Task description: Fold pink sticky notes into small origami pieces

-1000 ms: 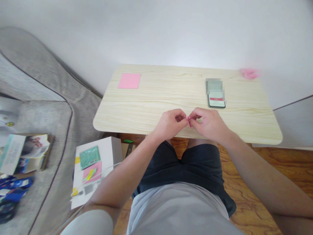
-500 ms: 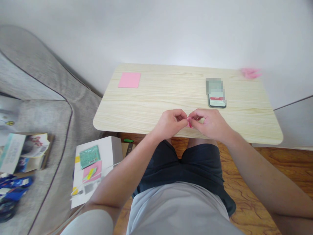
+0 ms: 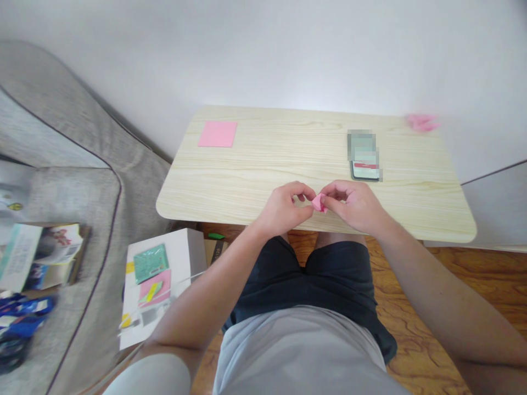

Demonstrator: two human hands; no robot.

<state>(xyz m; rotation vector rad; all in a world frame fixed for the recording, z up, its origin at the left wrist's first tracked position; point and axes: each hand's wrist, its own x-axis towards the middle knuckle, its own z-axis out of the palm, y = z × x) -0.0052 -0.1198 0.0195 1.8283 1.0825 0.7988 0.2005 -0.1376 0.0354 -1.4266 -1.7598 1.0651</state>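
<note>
A small folded pink paper piece (image 3: 318,202) sits pinched between both hands just above the near edge of the light wooden table (image 3: 255,164). My left hand (image 3: 283,208) curls its fingers round the piece's left side. My right hand (image 3: 354,204) pinches the right side with thumb and fingertips. Most of the paper is hidden by the fingers.
A pink sheet stack (image 3: 218,134) lies at the table's far left. A phone (image 3: 364,159) rests right of centre, and a folded pink paper figure (image 3: 420,122) at the far right corner. A grey sofa (image 3: 61,164) stands left; a white box (image 3: 158,280) with cards sits on the floor.
More of the pink paper piece shows between the fingertips now, turned broader towards the camera. Both hands have stayed at the same spot.
</note>
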